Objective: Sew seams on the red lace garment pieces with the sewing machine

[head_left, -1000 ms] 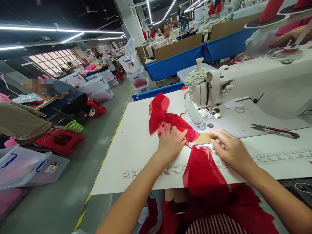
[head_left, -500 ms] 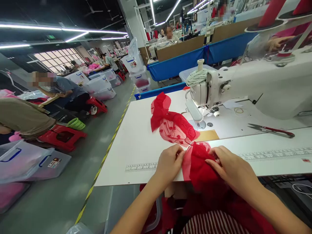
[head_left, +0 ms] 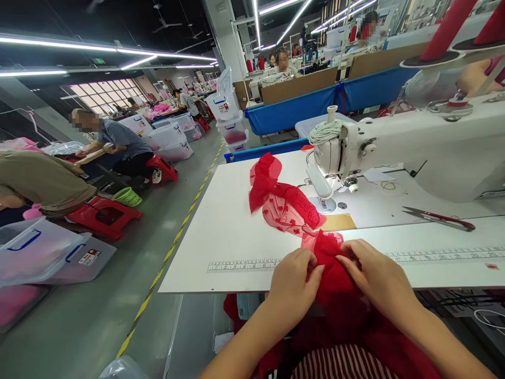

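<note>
Red sheer fabric (head_left: pixel 331 266) lies bunched between the person's two bare hands at the front edge of a smooth white tabletop (head_left: pixel 197 237). The hands are apart from each other, each closed on the cloth: the left hand (head_left: pixel 298 279) pinches its left side between thumb and fingers, and the right hand (head_left: pixel 366 266) grips its right side, thumb on top. From there the fabric drops over the front edge toward the person's lap, where dark red folds gather beside brown-and-white striped cloth (head_left: pixel 343 363).

Beyond the hands, a translucent red strip with small dark red flowers (head_left: pixel 282 213) stretches toward the far edge, bordered by a denser red band and ending in a crumpled red bunch (head_left: pixel 266 173). Whether it is all one piece with the held cloth, I cannot tell.

Just right of the strip sits a flat tan rectangle (head_left: pixel 339 222), near the round metal plate (head_left: pixel 322 204) under a white industrial sewing machine (head_left: pixel 414 142). Pale green cord (head_left: pixel 325 132) is coiled on top of the machine's head. Farther right, pointed dark scissors with a red handle (head_left: pixel 442 217) rest on the tabletop, well apart from the hands. Black ruler markings (head_left: pixel 240 266) run along the front edge, passing behind both hands.
</note>
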The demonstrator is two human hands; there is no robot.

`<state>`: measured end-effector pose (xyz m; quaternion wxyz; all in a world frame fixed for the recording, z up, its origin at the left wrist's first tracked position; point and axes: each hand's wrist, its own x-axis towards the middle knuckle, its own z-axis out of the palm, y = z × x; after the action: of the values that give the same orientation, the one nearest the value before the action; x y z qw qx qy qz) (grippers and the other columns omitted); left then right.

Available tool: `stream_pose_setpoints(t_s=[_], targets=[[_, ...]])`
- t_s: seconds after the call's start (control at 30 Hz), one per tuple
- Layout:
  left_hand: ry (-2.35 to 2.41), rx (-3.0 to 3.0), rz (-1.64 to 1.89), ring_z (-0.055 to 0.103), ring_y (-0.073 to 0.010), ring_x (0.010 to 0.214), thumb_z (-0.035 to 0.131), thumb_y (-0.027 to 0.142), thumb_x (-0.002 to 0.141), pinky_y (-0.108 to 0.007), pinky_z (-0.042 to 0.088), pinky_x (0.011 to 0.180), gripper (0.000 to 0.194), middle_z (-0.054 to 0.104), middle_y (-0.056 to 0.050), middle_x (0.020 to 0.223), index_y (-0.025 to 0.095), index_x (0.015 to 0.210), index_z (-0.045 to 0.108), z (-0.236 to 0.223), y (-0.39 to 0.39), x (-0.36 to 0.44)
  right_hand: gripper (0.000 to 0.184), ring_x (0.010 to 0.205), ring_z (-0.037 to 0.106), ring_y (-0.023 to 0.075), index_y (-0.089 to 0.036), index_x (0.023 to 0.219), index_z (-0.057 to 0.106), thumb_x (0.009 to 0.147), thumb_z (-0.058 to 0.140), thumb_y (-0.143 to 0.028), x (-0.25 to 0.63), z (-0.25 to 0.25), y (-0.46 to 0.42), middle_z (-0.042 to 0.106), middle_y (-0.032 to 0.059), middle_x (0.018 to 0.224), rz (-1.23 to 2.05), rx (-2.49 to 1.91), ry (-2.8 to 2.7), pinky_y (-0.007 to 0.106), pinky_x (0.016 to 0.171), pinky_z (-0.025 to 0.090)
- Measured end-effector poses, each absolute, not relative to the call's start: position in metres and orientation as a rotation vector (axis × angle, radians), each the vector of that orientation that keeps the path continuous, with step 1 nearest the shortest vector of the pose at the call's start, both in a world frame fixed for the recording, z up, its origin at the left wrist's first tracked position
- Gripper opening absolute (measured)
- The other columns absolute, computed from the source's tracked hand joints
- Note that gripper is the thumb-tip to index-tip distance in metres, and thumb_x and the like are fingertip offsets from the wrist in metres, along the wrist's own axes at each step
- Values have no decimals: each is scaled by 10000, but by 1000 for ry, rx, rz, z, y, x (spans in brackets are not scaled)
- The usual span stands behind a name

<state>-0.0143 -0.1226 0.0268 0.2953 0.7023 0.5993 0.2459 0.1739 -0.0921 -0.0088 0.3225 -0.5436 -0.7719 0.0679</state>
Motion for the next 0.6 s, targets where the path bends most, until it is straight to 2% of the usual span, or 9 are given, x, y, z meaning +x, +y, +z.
stream_pose_setpoints(t_s=[0.1, 0.17, 0.23, 0.3, 0.37, 0.43, 0.5, 0.6], targets=[[1380, 1507, 851, 452, -140, 552, 482, 359, 938, -268, 328, 559, 225, 476, 39, 629, 212, 780, 418, 23, -123, -8, 179, 639, 625, 162, -234, 917, 571, 962, 438, -344, 168, 2, -108, 656, 38, 833, 162, -1246, -1866, 270, 550, 489], [1197, 1232, 904, 482, -135, 492, 478, 452, 930, -256, 360, 512, 264, 469, 55, 624, 226, 829, 387, 22, -122, -1, 137, 639, 635, 156, -238, 933, 584, 947, 505, -349, 162, 7, -122, 669, 30, 818, 326, -1152, -1865, 252, 564, 513], [1047, 1062, 924, 542, -139, 525, 522, 479, 904, -255, 411, 533, 291, 508, 44, 672, 226, 854, 388, 24, -122, 6, 194, 672, 669, 175, -232, 982, 603, 892, 584, -403, 159, 7, -133, 706, 39, 843, 535, -1157, -1862, 254, 566, 541], [967, 1070, 960, 591, -147, 652, 545, 432, 900, -264, 456, 631, 249, 561, 10, 752, 208, 860, 444, 26, -121, 12, 280, 717, 693, 210, -218, 976, 634, 830, 624, -457, 160, 4, -137, 730, 60, 862, 694, -1234, -1769, 281, 595, 568], [972, 1234, 1018, 607, -166, 825, 512, 354, 922, -291, 475, 766, 168, 611, -33, 876, 188, 906, 536, 28, -121, 14, 301, 708, 692, 220, -213, 901, 665, 803, 634, -496, 166, 2, -134, 732, 60, 822, 908, -1293, -1596, 293, 603, 576], [1049, 1457, 1066, 588, -182, 954, 463, 277, 944, -327, 466, 870, 175, 620, -60, 1001, 184, 996, 602, 26, -121, 13, 356, 695, 686, 221, -208, 896, 688, 787, 651, -545, 174, 3, -129, 731, 58, 810, 1171, -1314, -1349, 299, 604, 579], [1139, 1678, 1056, 569, -196, 998, 437, 212, 950, -360, 459, 908, 219, 604, -75, 1053, 182, 1056, 627, 20, -121, 11, 412, 690, 682, 225, -200, 921, 705, 752, 691, -575, 182, 7, -123, 729, 59, 806, 1338, -1299, -1087, 307, 600, 580], [1227, 2015, 963, 553, -226, 968, 451, 157, 939, -421, 459, 895, 223, 600, -80, 1034, 180, 1051, 642, 9, -121, 9, 421, 662, 669, 223, -189, 888, 727, 670, 779, -545, 188, 13, -115, 710, 47, 729, 1345, -1274, -845, 304, 582, 575]])
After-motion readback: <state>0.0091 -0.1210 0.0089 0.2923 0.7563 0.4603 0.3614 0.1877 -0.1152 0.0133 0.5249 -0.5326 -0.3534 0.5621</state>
